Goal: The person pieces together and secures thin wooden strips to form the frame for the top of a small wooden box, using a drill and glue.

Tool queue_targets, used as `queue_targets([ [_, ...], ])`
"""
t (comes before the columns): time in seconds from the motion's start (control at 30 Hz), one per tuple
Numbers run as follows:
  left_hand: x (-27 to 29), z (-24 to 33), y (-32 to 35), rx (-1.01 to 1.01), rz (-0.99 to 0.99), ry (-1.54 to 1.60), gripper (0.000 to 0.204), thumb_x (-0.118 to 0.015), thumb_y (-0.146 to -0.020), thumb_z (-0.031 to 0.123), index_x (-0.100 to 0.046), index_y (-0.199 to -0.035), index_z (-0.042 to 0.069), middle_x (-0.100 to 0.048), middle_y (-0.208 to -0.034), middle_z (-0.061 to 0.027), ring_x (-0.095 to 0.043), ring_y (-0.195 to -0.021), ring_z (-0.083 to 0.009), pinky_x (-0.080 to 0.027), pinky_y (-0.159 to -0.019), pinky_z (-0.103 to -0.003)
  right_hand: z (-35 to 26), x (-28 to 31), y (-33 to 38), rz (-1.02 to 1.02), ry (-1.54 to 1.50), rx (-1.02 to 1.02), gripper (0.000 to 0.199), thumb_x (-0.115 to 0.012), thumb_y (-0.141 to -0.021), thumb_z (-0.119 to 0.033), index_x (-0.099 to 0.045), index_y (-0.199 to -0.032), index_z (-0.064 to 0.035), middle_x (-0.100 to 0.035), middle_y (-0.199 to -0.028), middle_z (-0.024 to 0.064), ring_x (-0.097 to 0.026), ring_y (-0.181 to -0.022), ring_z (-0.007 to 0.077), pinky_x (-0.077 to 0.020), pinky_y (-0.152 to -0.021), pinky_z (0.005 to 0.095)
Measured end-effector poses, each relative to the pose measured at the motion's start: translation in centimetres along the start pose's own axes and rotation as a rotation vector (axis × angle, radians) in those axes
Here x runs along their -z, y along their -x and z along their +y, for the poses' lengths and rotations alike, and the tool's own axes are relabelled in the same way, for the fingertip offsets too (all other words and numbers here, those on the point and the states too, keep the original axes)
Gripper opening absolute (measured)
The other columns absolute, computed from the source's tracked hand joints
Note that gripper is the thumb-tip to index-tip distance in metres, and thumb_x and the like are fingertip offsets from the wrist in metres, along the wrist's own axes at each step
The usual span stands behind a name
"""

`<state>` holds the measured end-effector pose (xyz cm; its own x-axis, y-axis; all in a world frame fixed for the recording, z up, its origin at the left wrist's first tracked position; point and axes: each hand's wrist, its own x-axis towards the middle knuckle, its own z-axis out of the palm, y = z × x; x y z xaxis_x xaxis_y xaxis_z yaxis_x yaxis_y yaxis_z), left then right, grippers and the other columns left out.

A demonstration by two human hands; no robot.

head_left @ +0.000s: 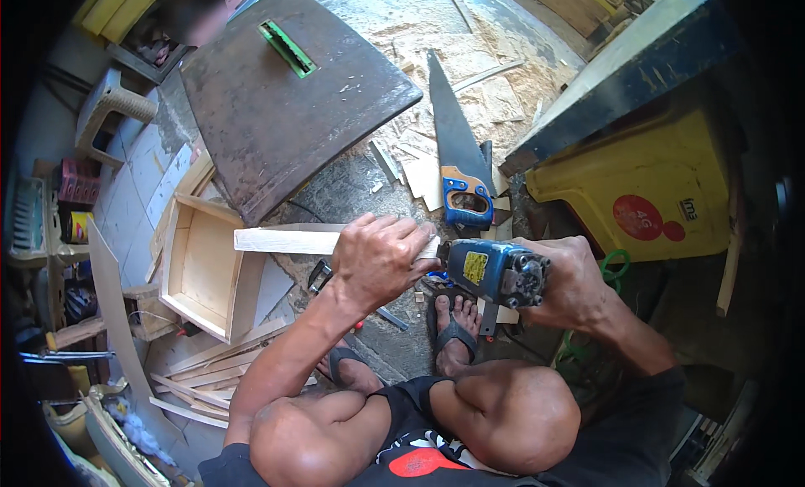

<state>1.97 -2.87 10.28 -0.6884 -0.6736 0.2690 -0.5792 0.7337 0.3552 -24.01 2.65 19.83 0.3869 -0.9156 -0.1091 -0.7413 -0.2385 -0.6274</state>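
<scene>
My left hand (379, 254) is closed round a pale wooden strip (289, 240), which runs out to the left past my knuckles. In my right hand (579, 281) is a blue nail gun (480, 265); my fingers wrap its grip, partly hidden behind its bolted head. The gun's nose points left at the strip's right end, close by my left fingers. Whether it touches the wood I cannot tell. Beyond my hands, a handsaw (457, 143) with a blue and wooden handle lies on the floor.
A dark table (293, 101) with a green-edged slot stands ahead left. An open wooden box (205, 265) and wood strips (210, 374) lie to the left. A yellow panel (646, 193) and green hose (616, 269) are on the right. Sawdust and offcuts (495, 93) cover the far floor.
</scene>
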Motion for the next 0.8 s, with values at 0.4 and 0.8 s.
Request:
queue_targets([
  [0.4,0.0,-0.4,0.4,0.014,-0.006,0.027,0.042,-0.082,-0.076,0.038,-0.074,-0.106,0.01,-0.069,-0.082,-0.0031,-0.069,-0.081,-0.02,-0.049,-0.07,-0.037,-1.3,0.2,-1.3,-0.061,0.095,-0.023,0.031,-0.08,-0.072,-0.018,-0.069,-0.1,-0.0077,-0.071,-0.074,0.0161,-0.071,-0.07,0.0382,-0.0573,-0.062,0.0441],
  [0.8,0.3,-0.3,0.5,-0.014,0.005,0.014,0.047,-0.076,-0.081,0.051,-0.074,-0.102,0.01,-0.069,-0.081,-0.0046,-0.07,-0.078,-0.0213,-0.05,-0.069,-0.037,-1.1,0.1,-0.7,0.05,0.013,-0.015,0.026,-0.077,-0.077,-0.014,-0.073,-0.101,-0.0045,-0.07,-0.072,0.019,-0.072,-0.067,0.0354,-0.057,-0.063,0.0421],
])
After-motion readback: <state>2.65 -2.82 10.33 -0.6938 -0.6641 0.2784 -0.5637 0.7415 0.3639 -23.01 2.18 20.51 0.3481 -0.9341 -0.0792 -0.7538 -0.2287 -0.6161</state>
